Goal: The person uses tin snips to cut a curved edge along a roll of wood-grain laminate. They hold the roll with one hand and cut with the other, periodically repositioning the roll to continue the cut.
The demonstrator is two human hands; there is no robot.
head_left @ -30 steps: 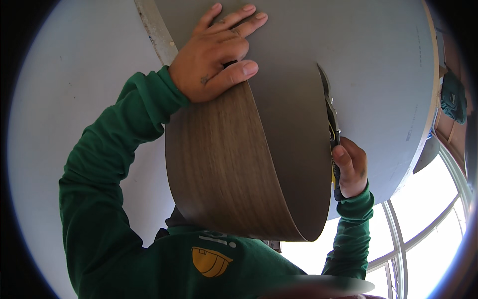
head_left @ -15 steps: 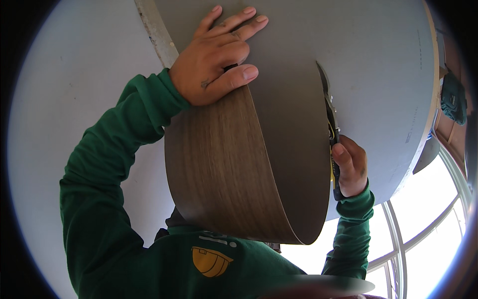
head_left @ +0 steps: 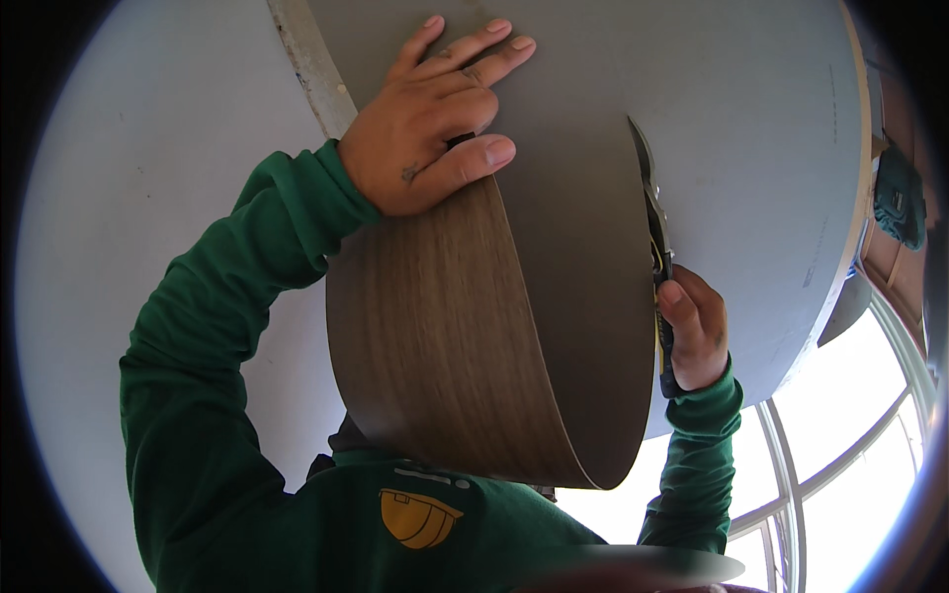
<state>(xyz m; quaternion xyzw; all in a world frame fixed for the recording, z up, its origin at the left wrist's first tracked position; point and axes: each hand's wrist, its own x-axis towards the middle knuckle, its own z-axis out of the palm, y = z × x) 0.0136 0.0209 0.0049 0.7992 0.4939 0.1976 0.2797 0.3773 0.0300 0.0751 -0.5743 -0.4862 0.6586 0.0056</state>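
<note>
A flexible laminate sheet [head_left: 435, 336], brown wood grain on one face and grey on the other, curls back toward my chest in a wide loop. My left hand [head_left: 427, 124] grips the rolled-back edge at the top, thumb and bent forefinger closed around it, while its other fingers stretch over the grey face. A small black bit shows between thumb and forefinger; what it is I cannot tell. In my right hand [head_left: 695, 326] are tin snips [head_left: 654, 212] with black and yellow handles. Their dark blades lie along the strip's right edge, pointing away from me.
The wide grey sheet [head_left: 751, 178] spreads across the upper right, ending in a pale curved edge. A pale, worn edge [head_left: 311, 69] runs along its upper left, beside a whitish surface [head_left: 148, 188]. A dark green item [head_left: 898, 198] sits at far right, above bright window frames [head_left: 791, 474].
Both hands keep their holds. My left hand has shifted very slightly down and right, and the snips have edged slightly farther away from me along the sheet.
</note>
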